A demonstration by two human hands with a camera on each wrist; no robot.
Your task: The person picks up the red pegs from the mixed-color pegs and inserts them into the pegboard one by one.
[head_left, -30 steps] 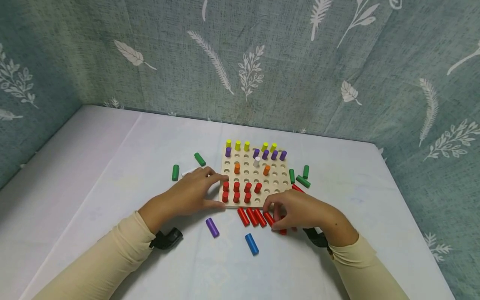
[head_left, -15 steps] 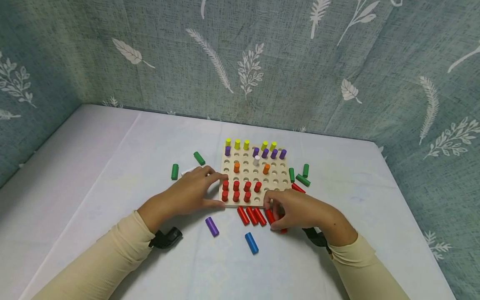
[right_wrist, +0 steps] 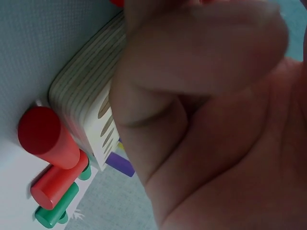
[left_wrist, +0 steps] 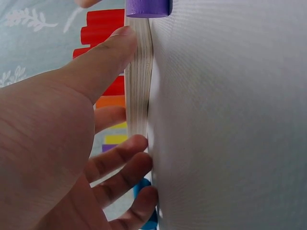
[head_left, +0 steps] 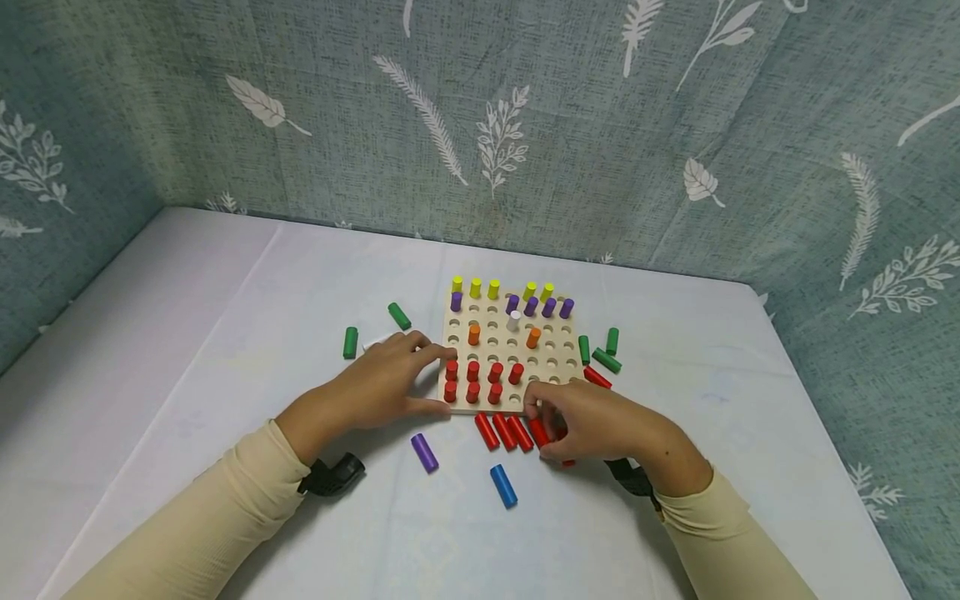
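Observation:
A square wooden pegboard [head_left: 540, 367] lies mid-table. Yellow, purple, orange, white and red pegs stand in several of its holes. My left hand [head_left: 382, 379] rests at its left edge; thumb and index finger touch the board, and the left wrist view shows the thumb [left_wrist: 103, 62] pressing its side. The other fingers are loosely bent. My right hand [head_left: 596, 417] is at the front right corner, pinching a red peg [head_left: 539, 432] between thumb and curled fingers. In the right wrist view the thumb hides the pinched peg. Three loose red pegs [head_left: 502, 432] lie just left of it.
A blue peg [head_left: 503, 487] and a purple peg [head_left: 424, 452] lie in front of the board. Green pegs [head_left: 607, 361] and a red peg [head_left: 597, 377] lie to its right. Two more green pegs [head_left: 350, 342] and a partly hidden white peg [head_left: 375, 342] are left.
The right fingers have closed in on the red peg, which has shifted slightly. The left hand stays at the board's edge.

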